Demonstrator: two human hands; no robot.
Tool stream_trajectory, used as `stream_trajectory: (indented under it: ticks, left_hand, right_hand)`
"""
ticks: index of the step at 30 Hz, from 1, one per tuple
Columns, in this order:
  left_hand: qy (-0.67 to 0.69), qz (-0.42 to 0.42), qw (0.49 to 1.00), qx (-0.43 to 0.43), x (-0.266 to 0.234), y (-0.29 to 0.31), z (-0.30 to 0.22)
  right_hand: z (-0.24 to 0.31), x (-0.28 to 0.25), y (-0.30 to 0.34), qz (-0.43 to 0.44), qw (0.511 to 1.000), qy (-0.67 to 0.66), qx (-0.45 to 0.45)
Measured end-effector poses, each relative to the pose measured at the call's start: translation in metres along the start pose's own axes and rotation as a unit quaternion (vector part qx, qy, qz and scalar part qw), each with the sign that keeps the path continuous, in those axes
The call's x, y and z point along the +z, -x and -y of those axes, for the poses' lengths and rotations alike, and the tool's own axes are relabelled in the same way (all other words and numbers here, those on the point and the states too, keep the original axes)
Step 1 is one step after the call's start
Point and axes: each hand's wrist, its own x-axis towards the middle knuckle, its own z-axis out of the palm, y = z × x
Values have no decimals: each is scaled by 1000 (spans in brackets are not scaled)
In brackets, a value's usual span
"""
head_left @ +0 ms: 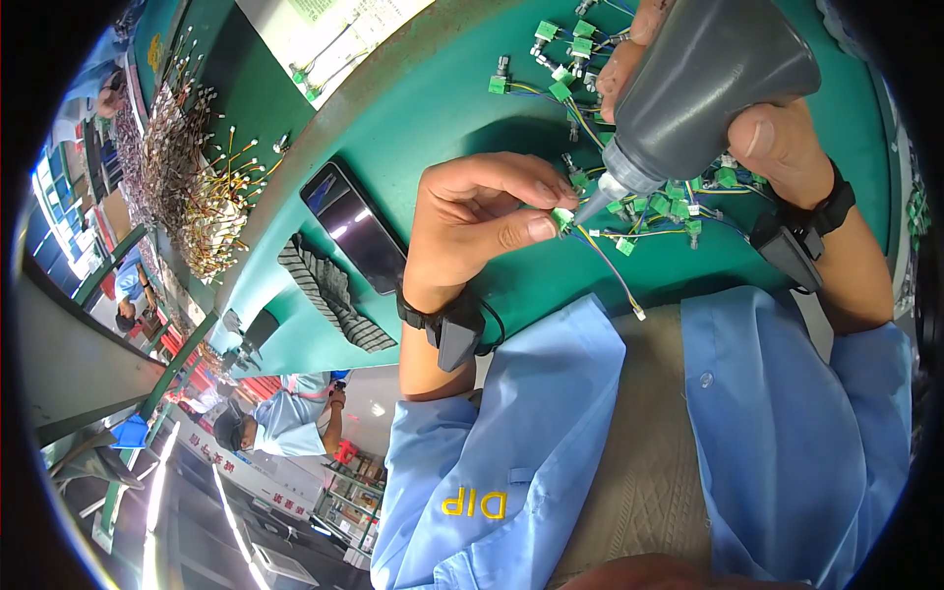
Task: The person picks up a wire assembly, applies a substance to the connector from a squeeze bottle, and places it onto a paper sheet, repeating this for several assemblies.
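Shows a black phone (356,228) left of centre, near a striped grey cloth (332,297). Includes a co-worker (292,421) and shelves (351,503) at lower left.

I am far away, looking into what seems to be a factory workshop for small electric parts. I can see lots of little green blocks (625,246) with thin wires (616,271) on a green desk (433,118). A big heap of wires (180,147) is off to the left. Further back is another person (292,421) in a light blue work shirt and a dark cap (231,427). I also see shelves (349,503) and long bright lights (157,501).
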Motion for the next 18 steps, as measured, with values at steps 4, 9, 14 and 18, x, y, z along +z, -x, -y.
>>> stream_trajectory:
  ticks: [4, 9, 14, 18]
  left_hand:
    - [2, 2, 1000, -1, 1, -1, 0]
    - [-3, 3, 1000, 6, -1, -1, 1]
    - [-5, 4, 1000, 12, -2, -1, 3]
    - [-18, -2, 1000, 7, 1, -2, 2]
  right_hand:
    - [0, -1, 1, -3, 1000, -2, 0]
    - [0, 0, 1, -8, 1000, -2, 3]
    - [1, 0, 1, -12, 1000, -2, 5]
    - [1, -1, 1, -16, 1000, -3, 5]
